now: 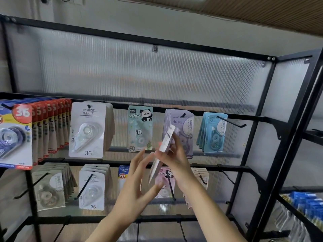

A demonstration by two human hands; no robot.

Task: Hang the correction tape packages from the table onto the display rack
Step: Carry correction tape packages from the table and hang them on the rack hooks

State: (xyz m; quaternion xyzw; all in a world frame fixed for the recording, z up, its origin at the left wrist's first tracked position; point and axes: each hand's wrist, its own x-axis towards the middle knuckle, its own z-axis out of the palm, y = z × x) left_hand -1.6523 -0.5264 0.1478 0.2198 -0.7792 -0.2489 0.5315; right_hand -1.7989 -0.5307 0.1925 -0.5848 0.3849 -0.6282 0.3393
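My right hand (174, 159) grips a correction tape package (165, 143) edge-on to the camera, raised in front of the black display rack (260, 117). The package tilts, its top near the purple packages (180, 123) on the upper rail. My left hand (138, 182) is just below and to the left with fingers spread; its fingertips are near the package's lower edge, and I cannot tell whether they touch it. A teal panda package (140, 128) hangs to the left of the held one. The table is out of view.
Red-and-blue "36" packages (15, 133) crowd the left hook, white packages (88, 130) beside them, blue ones (212, 131) to the right. Lower hooks carry grey, white and pink packages (165, 180). Some hooks (228, 177) on the right stand bare. A second rack (304, 208) with blue stock stands at right.
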